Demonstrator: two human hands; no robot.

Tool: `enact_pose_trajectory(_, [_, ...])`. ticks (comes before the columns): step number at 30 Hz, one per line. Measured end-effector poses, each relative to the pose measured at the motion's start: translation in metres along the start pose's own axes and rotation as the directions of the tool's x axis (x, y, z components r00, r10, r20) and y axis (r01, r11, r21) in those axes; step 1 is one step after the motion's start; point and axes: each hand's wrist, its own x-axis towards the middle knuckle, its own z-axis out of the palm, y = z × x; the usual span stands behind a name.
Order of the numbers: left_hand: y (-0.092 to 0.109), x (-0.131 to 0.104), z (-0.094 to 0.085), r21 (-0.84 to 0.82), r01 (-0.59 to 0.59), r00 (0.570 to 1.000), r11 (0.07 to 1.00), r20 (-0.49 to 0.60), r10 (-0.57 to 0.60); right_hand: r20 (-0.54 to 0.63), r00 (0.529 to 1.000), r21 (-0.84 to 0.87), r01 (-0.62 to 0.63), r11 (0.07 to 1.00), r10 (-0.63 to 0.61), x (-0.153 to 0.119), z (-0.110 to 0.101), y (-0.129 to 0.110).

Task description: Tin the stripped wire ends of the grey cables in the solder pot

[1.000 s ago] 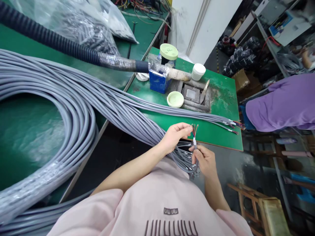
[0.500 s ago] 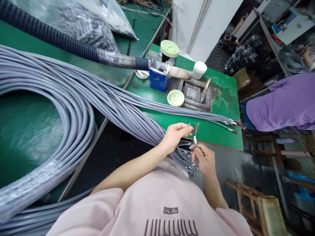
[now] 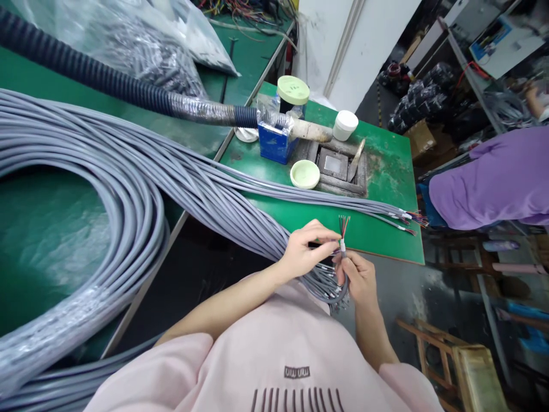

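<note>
Upright in my right hand [image 3: 359, 276] is the end of a grey cable [image 3: 345, 280], pinched just below its white collar [image 3: 342, 246]. The thin coloured wires [image 3: 344, 226] fan upward out of that collar, several of them with bare-looking tips. My left hand [image 3: 305, 250] is beside the base of the wires, index finger and thumb apart; whether the fingertips touch the wires I cannot tell. Below both hands hang many more cable ends [image 3: 323, 280]. They belong to a thick bundle of grey cables [image 3: 253, 226] coming from the left.
A second group of cables [image 3: 326, 197] lies along the green table [image 3: 386, 171]. Behind it are a square metal pot [image 3: 335, 164] with a scraper [image 3: 357, 160], a shallow green lid [image 3: 305, 174], a white tub [image 3: 345, 125] and a hose [image 3: 206, 110]. A person in purple [image 3: 497, 177] is at right.
My left thumb and index finger have come off the wire tips and moved down to the base, spreading apart. The wires now stand closer together. My right hand keeps its hold.
</note>
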Motion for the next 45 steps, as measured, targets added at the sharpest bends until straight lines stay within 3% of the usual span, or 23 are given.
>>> enact_pose_trajectory(4, [-0.012,0.015,-0.003,-0.286,0.272,0.957,0.919,-0.021,-0.289,0.044,0.999,0.037,-0.023,0.999,0.022,-0.001,0.001,0.002])
enact_pose_trajectory(9, [-0.016,0.026,-0.003,-0.390,0.378,0.922,0.839,0.084,-0.377,0.064,0.997,0.022,-0.036,0.999,0.034,-0.002,0.003,0.000])
enact_pose_trajectory(13, [-0.012,0.025,-0.001,-0.406,0.366,0.928,0.837,0.088,-0.363,0.081,0.996,0.023,-0.032,0.999,0.030,-0.002,0.002,-0.002])
enact_pose_trajectory(21, [-0.012,0.020,0.004,-0.393,0.346,0.923,0.852,-0.020,-0.385,0.056,0.998,0.051,-0.015,0.999,0.012,0.011,-0.003,-0.027])
enact_pose_trajectory(26, [-0.008,0.016,0.009,-0.430,0.352,0.918,0.832,-0.014,-0.396,-0.082,0.990,-0.185,0.101,0.978,-0.117,0.030,0.006,-0.040])
enact_pose_trajectory(29, [-0.005,0.014,0.013,-0.473,0.358,0.911,0.805,-0.014,-0.413,-0.139,0.959,-0.326,0.190,0.926,-0.245,0.038,0.013,-0.040])
enact_pose_trajectory(33, [-0.001,0.013,0.018,-0.513,0.345,0.910,0.786,-0.021,-0.414,-0.200,0.872,-0.371,0.355,0.858,-0.447,0.044,0.015,-0.036])
enact_pose_trajectory(36, [0.003,0.014,0.020,-0.493,0.279,0.928,0.824,-0.083,-0.364,-0.195,0.837,-0.396,0.410,0.822,-0.512,0.047,0.014,-0.039])
enact_pose_trajectory(40, [0.007,0.016,0.015,-0.378,0.166,0.947,0.911,-0.197,-0.254,-0.172,0.753,-0.436,0.520,0.735,-0.635,0.055,0.015,-0.051])
enact_pose_trajectory(42, [0.009,0.018,0.011,-0.343,0.133,0.949,0.930,-0.227,-0.219,-0.155,0.743,-0.433,0.541,0.721,-0.651,0.061,0.017,-0.057])
enact_pose_trajectory(45, [0.008,0.021,0.006,-0.359,0.122,0.943,0.925,-0.250,-0.221,-0.122,0.766,-0.407,0.542,0.736,-0.631,0.073,0.022,-0.064])
